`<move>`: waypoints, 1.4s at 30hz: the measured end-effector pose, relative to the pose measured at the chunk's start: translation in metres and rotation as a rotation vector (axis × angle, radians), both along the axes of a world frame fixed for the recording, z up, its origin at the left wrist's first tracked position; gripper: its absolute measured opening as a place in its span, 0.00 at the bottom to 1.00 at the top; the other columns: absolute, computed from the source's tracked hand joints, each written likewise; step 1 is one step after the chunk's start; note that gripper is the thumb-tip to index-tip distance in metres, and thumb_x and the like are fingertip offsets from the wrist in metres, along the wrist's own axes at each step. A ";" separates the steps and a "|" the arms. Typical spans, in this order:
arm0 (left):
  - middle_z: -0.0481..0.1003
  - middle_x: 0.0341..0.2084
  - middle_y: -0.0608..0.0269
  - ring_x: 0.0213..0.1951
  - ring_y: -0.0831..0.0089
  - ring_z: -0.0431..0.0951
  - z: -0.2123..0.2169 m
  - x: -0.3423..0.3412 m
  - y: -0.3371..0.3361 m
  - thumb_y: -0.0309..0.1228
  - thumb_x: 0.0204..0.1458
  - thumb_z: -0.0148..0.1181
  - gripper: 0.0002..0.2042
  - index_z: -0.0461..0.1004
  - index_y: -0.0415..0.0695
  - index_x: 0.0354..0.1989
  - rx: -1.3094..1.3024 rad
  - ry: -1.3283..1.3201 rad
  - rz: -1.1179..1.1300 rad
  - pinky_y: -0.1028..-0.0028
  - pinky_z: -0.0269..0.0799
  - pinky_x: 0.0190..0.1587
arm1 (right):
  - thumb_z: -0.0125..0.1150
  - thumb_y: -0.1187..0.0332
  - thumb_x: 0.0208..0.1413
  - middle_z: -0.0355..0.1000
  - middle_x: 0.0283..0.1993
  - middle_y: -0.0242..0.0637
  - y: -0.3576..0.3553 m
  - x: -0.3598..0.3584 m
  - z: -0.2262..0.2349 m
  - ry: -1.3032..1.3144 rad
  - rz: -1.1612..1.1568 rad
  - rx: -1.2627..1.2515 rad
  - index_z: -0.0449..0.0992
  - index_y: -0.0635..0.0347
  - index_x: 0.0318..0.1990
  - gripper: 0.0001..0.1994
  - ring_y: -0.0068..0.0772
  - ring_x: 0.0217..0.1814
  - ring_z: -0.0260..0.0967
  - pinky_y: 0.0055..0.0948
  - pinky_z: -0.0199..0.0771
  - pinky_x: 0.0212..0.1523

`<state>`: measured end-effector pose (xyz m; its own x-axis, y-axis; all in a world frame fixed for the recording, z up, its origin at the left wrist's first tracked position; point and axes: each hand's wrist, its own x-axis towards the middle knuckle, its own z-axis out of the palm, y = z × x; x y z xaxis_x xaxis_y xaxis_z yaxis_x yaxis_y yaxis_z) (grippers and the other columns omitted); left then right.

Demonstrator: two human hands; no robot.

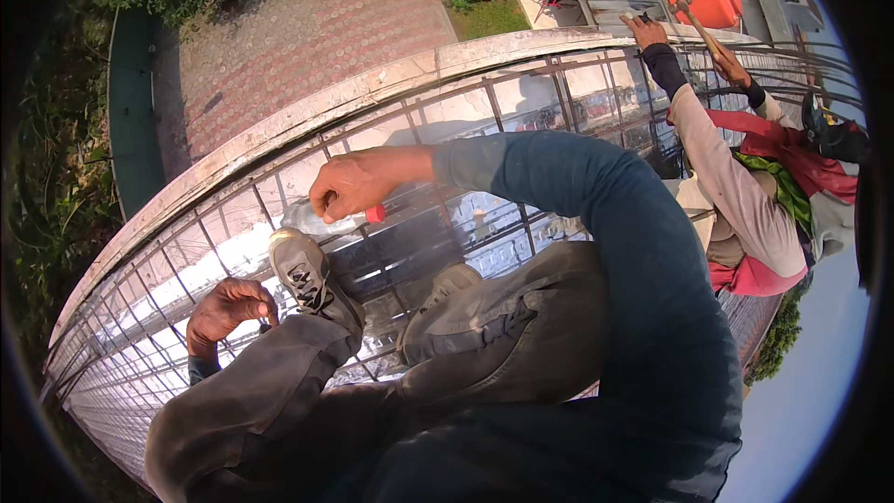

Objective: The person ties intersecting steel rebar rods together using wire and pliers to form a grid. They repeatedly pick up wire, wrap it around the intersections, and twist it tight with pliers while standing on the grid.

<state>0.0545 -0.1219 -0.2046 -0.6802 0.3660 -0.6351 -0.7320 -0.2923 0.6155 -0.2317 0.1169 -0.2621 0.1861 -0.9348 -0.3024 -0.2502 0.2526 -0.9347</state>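
Note:
My right hand (356, 183) reaches across from the right in a dark blue sleeve. Its fingers curl over a clear plastic bottle (302, 218) with a red cap, lying sideways above the steel bar grid (244, 188); the hand covers part of the bottle. Lower left, my left hand (229, 313) is closed beside my knee, thumb against fingers. Something small and dark shows at its fingertips, too small to name. My shoes (304, 270) rest on the bars between and below the hands.
A co-worker (745, 168) sits on the right, one hand on the ledge (391, 74), the other holding a hammer (700, 26). Beyond the ledge, a paved yard (307, 47) lies far below. An orange tank (705, 2) stands at the upper right. Bar ends jut out at right.

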 end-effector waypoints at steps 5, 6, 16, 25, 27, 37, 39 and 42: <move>0.82 0.32 0.49 0.33 0.61 0.84 0.020 -0.068 0.032 0.27 0.64 0.64 0.07 0.79 0.36 0.43 0.232 0.184 0.027 0.62 0.80 0.38 | 0.71 0.55 0.59 0.80 0.51 0.43 0.012 0.015 0.021 -0.198 0.048 -0.089 0.76 0.59 0.63 0.28 0.41 0.50 0.78 0.38 0.78 0.49; 0.81 0.31 0.49 0.33 0.61 0.84 0.028 -0.074 0.038 0.27 0.64 0.63 0.07 0.78 0.36 0.44 0.222 0.151 0.019 0.62 0.80 0.38 | 0.72 0.55 0.59 0.79 0.54 0.43 0.010 0.017 0.028 -0.359 0.070 -0.052 0.73 0.59 0.66 0.31 0.41 0.51 0.77 0.38 0.79 0.49; 0.79 0.30 0.64 0.33 0.75 0.80 0.017 -0.141 0.130 0.33 0.70 0.57 0.10 0.78 0.37 0.43 -0.102 0.233 -0.143 0.72 0.76 0.41 | 0.67 0.49 0.64 0.79 0.50 0.40 0.070 -0.025 0.074 -0.406 -0.190 0.172 0.79 0.61 0.60 0.27 0.34 0.48 0.77 0.35 0.81 0.46; 0.79 0.32 0.67 0.35 0.78 0.80 0.009 -0.197 0.200 0.36 0.70 0.58 0.11 0.77 0.40 0.41 -0.091 0.314 -0.226 0.74 0.78 0.40 | 0.65 0.57 0.62 0.73 0.21 0.43 0.157 -0.028 0.113 0.265 -0.661 0.018 0.84 0.64 0.31 0.17 0.38 0.26 0.69 0.42 0.70 0.35; 0.79 0.32 0.67 0.35 0.78 0.80 0.007 -0.204 0.212 0.36 0.70 0.58 0.11 0.77 0.40 0.41 -0.059 0.367 -0.261 0.74 0.78 0.40 | 0.63 0.56 0.63 0.72 0.22 0.45 0.172 -0.029 0.122 0.264 -0.677 0.084 0.83 0.65 0.30 0.19 0.41 0.26 0.70 0.44 0.70 0.35; 0.78 0.30 0.67 0.31 0.80 0.78 -0.004 -0.202 0.244 0.39 0.69 0.59 0.14 0.77 0.39 0.42 0.007 0.275 -0.217 0.76 0.77 0.38 | 0.60 0.51 0.65 0.74 0.27 0.48 0.212 -0.029 0.129 0.614 -0.634 0.173 0.78 0.60 0.26 0.22 0.57 0.32 0.72 0.49 0.70 0.37; 0.78 0.30 0.67 0.31 0.80 0.78 -0.004 -0.202 0.240 0.39 0.69 0.58 0.14 0.77 0.38 0.44 -0.004 0.280 -0.196 0.76 0.77 0.38 | 0.60 0.49 0.66 0.74 0.28 0.47 0.211 -0.033 0.120 0.616 -0.621 0.192 0.78 0.59 0.27 0.23 0.56 0.34 0.72 0.48 0.71 0.38; 0.78 0.30 0.67 0.31 0.80 0.77 -0.002 -0.201 0.235 0.39 0.69 0.58 0.14 0.77 0.38 0.44 -0.018 0.308 -0.164 0.76 0.76 0.38 | 0.61 0.49 0.66 0.74 0.26 0.46 0.209 -0.040 0.111 0.545 -0.596 0.158 0.80 0.59 0.28 0.22 0.53 0.32 0.71 0.47 0.70 0.38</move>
